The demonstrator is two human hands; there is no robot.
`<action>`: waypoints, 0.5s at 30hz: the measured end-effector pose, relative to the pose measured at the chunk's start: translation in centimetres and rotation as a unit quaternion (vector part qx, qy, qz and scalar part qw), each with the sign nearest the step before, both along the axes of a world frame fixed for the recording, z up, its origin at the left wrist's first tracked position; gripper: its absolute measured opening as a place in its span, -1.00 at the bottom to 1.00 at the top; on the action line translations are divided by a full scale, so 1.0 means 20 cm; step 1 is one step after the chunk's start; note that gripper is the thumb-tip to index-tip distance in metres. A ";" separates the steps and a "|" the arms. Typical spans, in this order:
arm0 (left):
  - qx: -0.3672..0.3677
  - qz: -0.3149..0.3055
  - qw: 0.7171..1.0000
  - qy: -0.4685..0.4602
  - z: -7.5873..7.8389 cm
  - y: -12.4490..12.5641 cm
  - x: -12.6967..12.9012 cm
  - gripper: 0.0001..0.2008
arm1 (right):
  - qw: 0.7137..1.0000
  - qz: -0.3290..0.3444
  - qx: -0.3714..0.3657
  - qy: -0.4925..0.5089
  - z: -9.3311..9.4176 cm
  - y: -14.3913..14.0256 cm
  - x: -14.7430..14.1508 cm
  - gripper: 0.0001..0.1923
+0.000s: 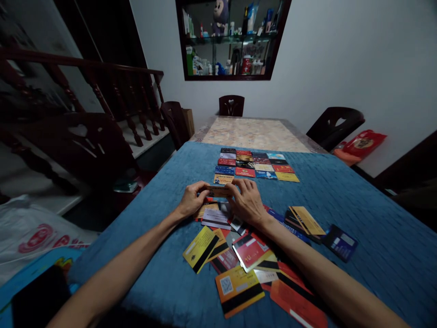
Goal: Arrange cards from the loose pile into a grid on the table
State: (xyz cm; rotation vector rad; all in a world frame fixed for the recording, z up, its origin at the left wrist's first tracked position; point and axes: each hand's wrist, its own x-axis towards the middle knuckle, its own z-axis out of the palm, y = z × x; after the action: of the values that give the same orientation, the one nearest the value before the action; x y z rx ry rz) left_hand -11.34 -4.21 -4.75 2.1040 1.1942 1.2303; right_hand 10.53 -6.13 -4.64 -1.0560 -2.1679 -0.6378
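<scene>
Between my two hands an orange-gold plastic card (pixel 218 191) is held by its ends, tilted up from the cloth. My left hand (pixel 193 199) pinches its left end, and my right hand (pixel 248 202) grips the right end, the fingers partly covering it. Just beyond lies a block of cards (pixel 254 165) in overlapping columns, with an orange-yellow card (pixel 223 179) at the near left. Below my hands is a loose pile with a yellow card (pixel 200 249), a red card (pixel 251 251) and an orange card with a square code (pixel 239 291). My right forearm hides part of the pile.
A blue cloth (pixel 153 255) covers the near part of the table; its patterned stone top (pixel 246 132) shows beyond. More cards, including a dark blue card (pixel 340 242), lie right of my forearm. Dark wooden chairs (pixel 336 127) surround the table. A white bag (pixel 37 241) sits at left.
</scene>
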 end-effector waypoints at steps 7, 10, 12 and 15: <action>-0.033 -0.004 0.999 -0.042 0.01 -0.01 0.01 -0.83 | 1.000 0.002 0.004 -0.005 0.00 0.00 0.00 -0.66; -0.054 -0.009 0.997 -0.047 0.00 -0.01 0.01 -0.84 | 1.000 0.011 0.004 -0.002 0.01 0.01 0.00 -0.64; -0.057 -0.009 0.997 -0.049 -0.01 0.00 0.01 -0.84 | 1.000 0.008 -0.005 -0.005 0.01 0.01 0.01 -0.64; -0.050 -0.008 0.997 -0.058 -0.02 0.00 0.02 -0.86 | 1.000 0.004 -0.006 -0.007 0.02 0.01 0.01 -0.65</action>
State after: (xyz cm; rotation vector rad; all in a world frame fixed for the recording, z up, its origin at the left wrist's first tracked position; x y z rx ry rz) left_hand -11.03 -4.11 -5.17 1.9404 1.1612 1.2413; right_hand 10.77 -5.94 -4.24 -1.0514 -2.1895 -0.6300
